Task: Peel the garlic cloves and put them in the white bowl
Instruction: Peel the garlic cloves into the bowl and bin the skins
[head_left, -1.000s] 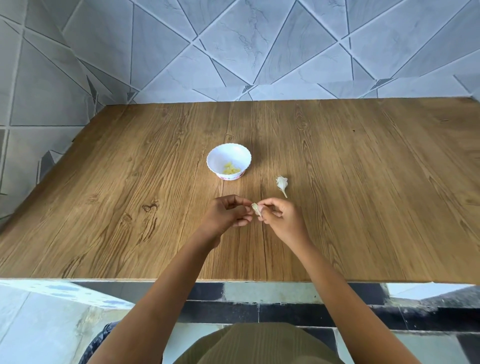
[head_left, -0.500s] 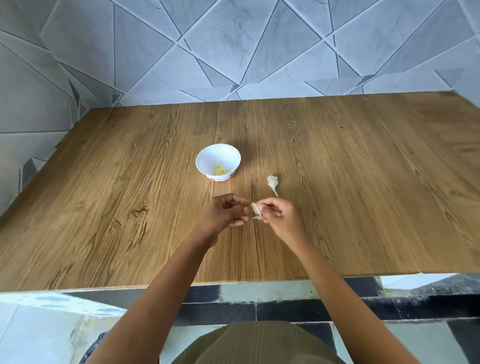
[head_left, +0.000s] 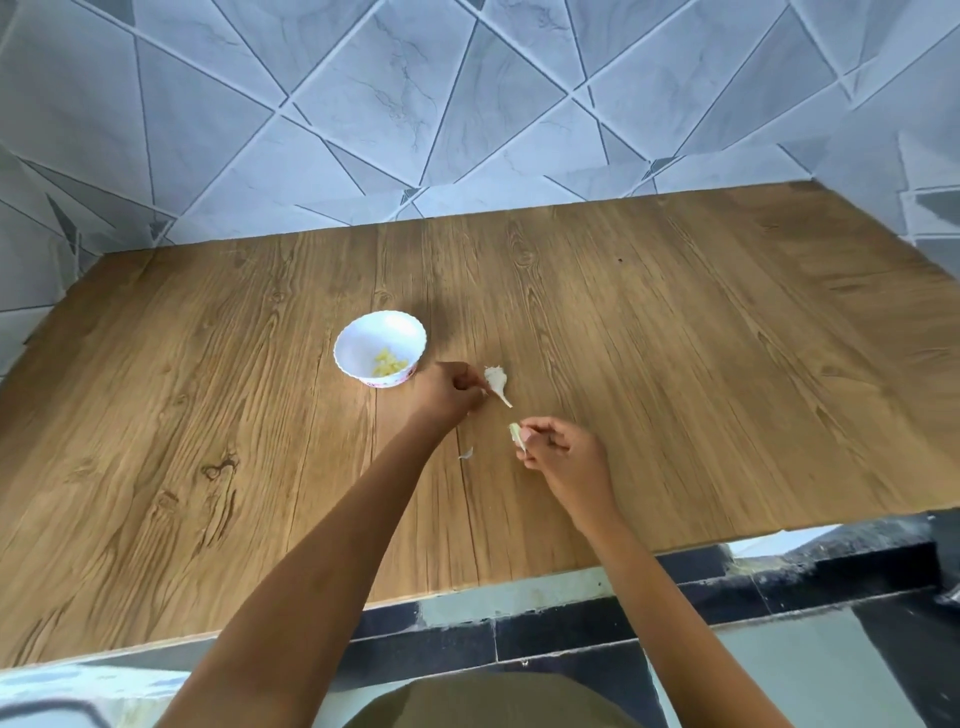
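Note:
The white bowl stands on the wooden table and holds several peeled yellowish cloves. Just right of it lies a white garlic bulb piece with a thin stem. My left hand is beside this piece, fingers curled, with the fingertips pinching its left edge. Nearer to me, my right hand pinches a partly peeled garlic clove between thumb and fingers, just above the table. A small scrap of peel lies between my forearms.
A grey tiled wall rises behind and to the left of the table. The table's near edge runs above a dark tiled floor. Bare wood lies to the far right and to the left of the bowl.
My hands have come apart. The left hand has moved up to the garlic bulb piece while the right keeps the clove. A peel scrap now lies on the table.

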